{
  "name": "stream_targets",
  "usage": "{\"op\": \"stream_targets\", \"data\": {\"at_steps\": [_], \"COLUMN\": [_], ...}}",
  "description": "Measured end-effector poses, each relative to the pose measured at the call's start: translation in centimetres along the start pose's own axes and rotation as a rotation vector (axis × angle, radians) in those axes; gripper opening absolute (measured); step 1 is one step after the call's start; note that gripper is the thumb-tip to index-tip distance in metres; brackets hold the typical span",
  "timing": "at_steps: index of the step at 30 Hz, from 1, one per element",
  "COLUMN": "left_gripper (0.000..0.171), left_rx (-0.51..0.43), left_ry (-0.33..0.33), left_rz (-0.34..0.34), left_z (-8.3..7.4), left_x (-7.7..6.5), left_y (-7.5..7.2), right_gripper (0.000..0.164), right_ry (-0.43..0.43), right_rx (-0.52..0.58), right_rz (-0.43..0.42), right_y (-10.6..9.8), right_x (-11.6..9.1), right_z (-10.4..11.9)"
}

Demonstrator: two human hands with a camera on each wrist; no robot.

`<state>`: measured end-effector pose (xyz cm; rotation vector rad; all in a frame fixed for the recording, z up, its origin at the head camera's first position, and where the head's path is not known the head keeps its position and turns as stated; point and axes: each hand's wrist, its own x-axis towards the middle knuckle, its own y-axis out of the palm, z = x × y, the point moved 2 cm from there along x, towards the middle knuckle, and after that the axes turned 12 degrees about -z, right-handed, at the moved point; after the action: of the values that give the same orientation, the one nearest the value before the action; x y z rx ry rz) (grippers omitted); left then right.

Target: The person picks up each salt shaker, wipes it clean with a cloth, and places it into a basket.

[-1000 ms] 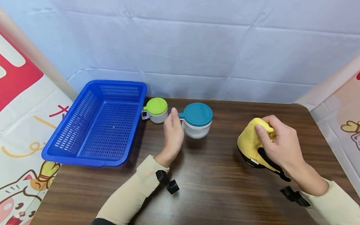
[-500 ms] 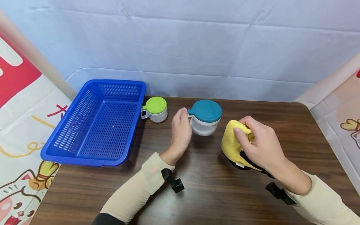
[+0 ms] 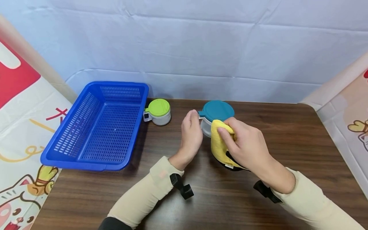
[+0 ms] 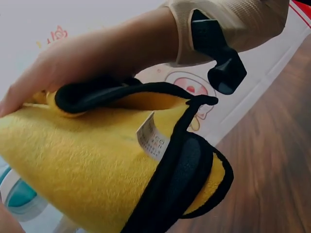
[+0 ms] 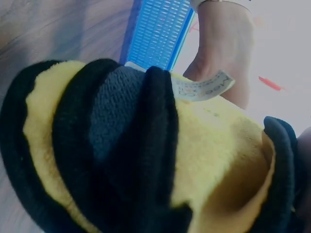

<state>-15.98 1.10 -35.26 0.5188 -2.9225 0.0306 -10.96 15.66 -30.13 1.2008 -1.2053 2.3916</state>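
Blue perforated plastic basket stands left of the round pale teal-lidded jar, with a smaller lime-lidded white jar between. Left hand grips the teal-lidded jar's left side, fingers partly hidden. At that jar's near side, a folded yellow black-edged plush cloth is pinched by the right hand, thumb against curled fingers.

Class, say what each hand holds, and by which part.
The right hand pinches the yellow cloth by its top fold; the left hand grips the teal-lidded jar by its handle.
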Motion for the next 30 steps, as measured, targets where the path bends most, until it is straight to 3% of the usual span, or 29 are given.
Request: {"op": "stream_targets", "data": {"at_steps": [9, 30], "left_gripper": [0.037, 0.038], "left_rx": [0.0, 0.013], "left_ry": [0.001, 0.01], "left_rz": [0.031, 0.05], "left_z": [-0.4, -0.4], "left_x": [-0.7, -1.3], "left_y": [0.4, 1.1], "right_gripper": [0.015, 0.034], "right_ry": [0.027, -0.064], "right_rx": [-0.104, -0.327], "right_rz": [0.009, -0.075], "right_y": [0.6, 1.6], "right_x": [0.3, 0.4], "right_z": [0.6, 0.3]}}
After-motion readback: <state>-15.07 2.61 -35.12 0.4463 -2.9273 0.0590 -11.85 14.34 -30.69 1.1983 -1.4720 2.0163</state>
